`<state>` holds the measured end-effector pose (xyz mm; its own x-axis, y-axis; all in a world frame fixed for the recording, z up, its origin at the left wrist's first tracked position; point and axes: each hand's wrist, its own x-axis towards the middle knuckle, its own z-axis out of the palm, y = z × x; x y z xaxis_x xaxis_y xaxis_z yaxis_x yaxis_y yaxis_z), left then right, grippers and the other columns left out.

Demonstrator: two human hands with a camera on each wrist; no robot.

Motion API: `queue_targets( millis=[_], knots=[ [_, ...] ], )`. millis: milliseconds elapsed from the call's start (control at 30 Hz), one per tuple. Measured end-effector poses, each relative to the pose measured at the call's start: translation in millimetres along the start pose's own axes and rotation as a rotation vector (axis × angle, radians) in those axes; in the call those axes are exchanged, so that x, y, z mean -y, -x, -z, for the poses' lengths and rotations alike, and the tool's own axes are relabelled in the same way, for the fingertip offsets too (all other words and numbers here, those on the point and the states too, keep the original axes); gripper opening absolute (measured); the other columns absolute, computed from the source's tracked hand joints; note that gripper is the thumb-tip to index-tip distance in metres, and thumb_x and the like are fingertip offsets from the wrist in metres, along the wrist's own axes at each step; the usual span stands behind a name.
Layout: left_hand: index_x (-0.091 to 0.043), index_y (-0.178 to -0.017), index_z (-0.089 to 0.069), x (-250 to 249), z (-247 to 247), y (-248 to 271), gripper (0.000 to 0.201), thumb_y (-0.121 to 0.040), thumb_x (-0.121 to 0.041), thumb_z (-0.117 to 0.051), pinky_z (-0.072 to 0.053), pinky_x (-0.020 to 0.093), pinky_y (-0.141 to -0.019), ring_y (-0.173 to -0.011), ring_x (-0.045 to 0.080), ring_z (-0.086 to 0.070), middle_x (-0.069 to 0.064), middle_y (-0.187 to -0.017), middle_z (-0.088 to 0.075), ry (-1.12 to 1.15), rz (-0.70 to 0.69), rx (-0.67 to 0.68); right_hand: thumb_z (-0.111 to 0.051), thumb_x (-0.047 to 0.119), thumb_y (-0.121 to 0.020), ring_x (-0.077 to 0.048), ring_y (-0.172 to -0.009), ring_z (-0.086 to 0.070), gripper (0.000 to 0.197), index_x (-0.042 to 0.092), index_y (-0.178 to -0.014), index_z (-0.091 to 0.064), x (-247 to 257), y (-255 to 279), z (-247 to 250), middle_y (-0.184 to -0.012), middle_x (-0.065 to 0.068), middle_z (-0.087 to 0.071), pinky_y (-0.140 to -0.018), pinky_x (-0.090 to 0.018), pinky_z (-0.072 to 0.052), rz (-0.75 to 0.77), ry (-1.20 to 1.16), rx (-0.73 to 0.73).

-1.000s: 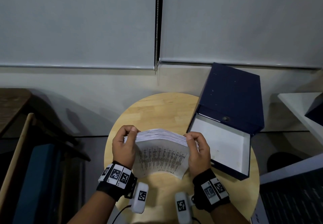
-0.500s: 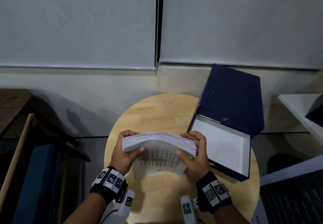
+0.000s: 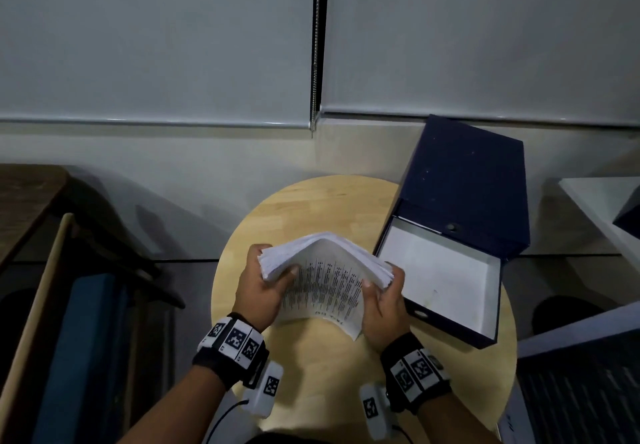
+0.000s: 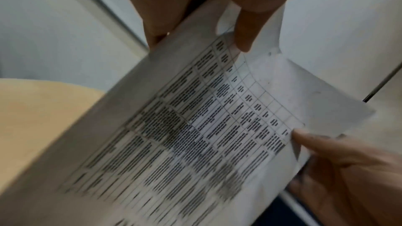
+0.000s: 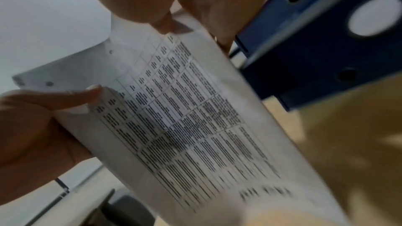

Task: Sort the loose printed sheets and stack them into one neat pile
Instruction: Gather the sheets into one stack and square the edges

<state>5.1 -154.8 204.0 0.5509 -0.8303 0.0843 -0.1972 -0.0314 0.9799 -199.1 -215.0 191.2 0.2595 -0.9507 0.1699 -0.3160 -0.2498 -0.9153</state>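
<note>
Stack of printed sheets (image 3: 325, 270) is held above the round wooden table (image 3: 311, 208), bowed up in the middle — gripped at both ends, left hand (image 3: 261, 291) & right hand (image 3: 384, 308), thumbs pressed on the printed face. Open navy box file (image 3: 460, 201) is parked just to the right.

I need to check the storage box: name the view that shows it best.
Head view: the open navy box shows whole, white inside. The right wrist view catches only a blurred blue side; the left wrist view shows nothing identifiable of it.
</note>
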Motion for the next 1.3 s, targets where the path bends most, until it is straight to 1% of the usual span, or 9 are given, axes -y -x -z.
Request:
queue_targets(
  millis=[133, 233, 400, 500, 667, 800, 933, 1033, 1300],
  knots=[
    [-0.031, -0.103, -0.044, 6, 6, 4, 0.048, -0.072, -0.029, -0.081, -0.049, 0.026, -0.071, -0.085, 0.002, -0.061, -0.007, -0.095, -0.062, -0.046, 0.101, 0.001, -0.056, 0.020, -0.095, -0.018, -0.102, -0.062, 0.050, 0.054, -0.116, -0.026, -8, 5, -2, -0.112, 0.003, -0.059, -0.087, -0.031, -0.052, -0.078, 0.030, 0.073],
    [-0.018, -0.111, -0.043, 5, 8, 5, 0.053, -0.069, -0.024, -0.076, -0.047, 0.026, -0.071, -0.077, -0.006, -0.059, -0.009, -0.091, -0.059, -0.057, 0.087, -0.036, -0.056, 0.022, -0.096, -0.012, -0.103, -0.062, 0.051, 0.063, -0.110, -0.030, -5, 2, -2, -0.112, 0.006, -0.062, -0.088, -0.026, -0.050, -0.083, 0.016, 0.042],
    [-0.021, -0.112, -0.040, -5, -1, 6, 0.037, -0.088, -0.012, -0.067, -0.045, 0.029, -0.076, -0.089, 0.013, -0.061, -0.011, -0.095, -0.060, -0.108, 0.077, -0.067, -0.054, 0.019, -0.097, -0.003, -0.087, -0.063, 0.022, 0.028, -0.114, -0.044, 1, -7, -3, -0.100, -0.001, -0.066, -0.069, -0.011, -0.048, -0.112, 0.029, 0.011],
    [-0.022, -0.113, -0.038, -11, -1, 11, 0.039, -0.088, -0.012, -0.067, -0.046, 0.025, -0.073, -0.088, 0.002, -0.058, -0.014, -0.095, -0.058, -0.095, 0.027, -0.092, -0.054, 0.015, -0.096, 0.005, -0.085, -0.064, 0.023, 0.022, -0.116, -0.044, 9, -4, 4, -0.097, 0.006, -0.066, -0.069, -0.001, -0.045, -0.082, 0.008, -0.042],
    [-0.025, -0.117, -0.036, -4, 3, 29, 0.057, -0.077, -0.034, -0.075, -0.046, 0.018, -0.073, -0.090, -0.003, -0.060, -0.015, -0.103, -0.057, -0.012, 0.052, 0.017, -0.061, 0.029, -0.091, -0.014, -0.115, -0.058, 0.047, 0.024, -0.132, -0.039, 3, 12, 10, -0.123, 0.005, -0.058, -0.099, -0.032, -0.047, -0.191, -0.031, 0.052],
    [-0.027, -0.108, -0.045, -14, 4, 25, 0.044, -0.074, -0.048, -0.065, -0.049, 0.017, -0.077, -0.087, 0.002, -0.060, -0.008, -0.100, -0.058, 0.150, -0.055, 0.003, -0.063, 0.047, -0.077, -0.007, -0.095, -0.064, 0.036, 0.040, -0.108, -0.047, 17, 7, 14, -0.104, 0.009, -0.064, -0.082, -0.022, -0.052, -0.085, -0.144, -0.088],
    [-0.022, -0.090, -0.056, -19, -1, 10, 0.022, -0.083, -0.042, -0.060, -0.045, 0.033, -0.084, -0.088, 0.015, -0.058, -0.004, -0.092, -0.062, 0.240, -0.066, -0.110, -0.059, 0.059, -0.077, -0.021, -0.094, -0.064, 0.028, 0.037, -0.094, -0.055, 30, -1, 10, -0.097, 0.005, -0.066, -0.083, -0.043, -0.055, -0.120, -0.211, -0.197],
    [-0.026, -0.078, -0.059, -16, -2, 5, 0.013, -0.081, -0.039, -0.060, -0.043, 0.035, -0.083, -0.088, 0.016, -0.059, -0.004, -0.087, -0.065, 0.281, -0.012, -0.166, -0.055, 0.064, -0.074, -0.022, -0.085, -0.066, 0.034, 0.032, -0.086, -0.058, 32, -6, 7, -0.087, 0.001, -0.069, -0.077, -0.039, -0.055, -0.208, -0.200, -0.233],
    [-0.021, -0.078, -0.061, -20, 1, 5, 0.014, -0.087, -0.024, -0.050, -0.045, 0.044, -0.086, -0.088, 0.026, -0.060, 0.008, -0.087, -0.065, 0.388, 0.001, -0.151, -0.058, 0.039, -0.089, -0.022, -0.065, -0.060, 0.013, 0.029, -0.080, -0.059, 35, -10, 10, -0.071, 0.000, -0.063, -0.067, -0.038, -0.053, -0.218, -0.166, -0.236]
  ],
)
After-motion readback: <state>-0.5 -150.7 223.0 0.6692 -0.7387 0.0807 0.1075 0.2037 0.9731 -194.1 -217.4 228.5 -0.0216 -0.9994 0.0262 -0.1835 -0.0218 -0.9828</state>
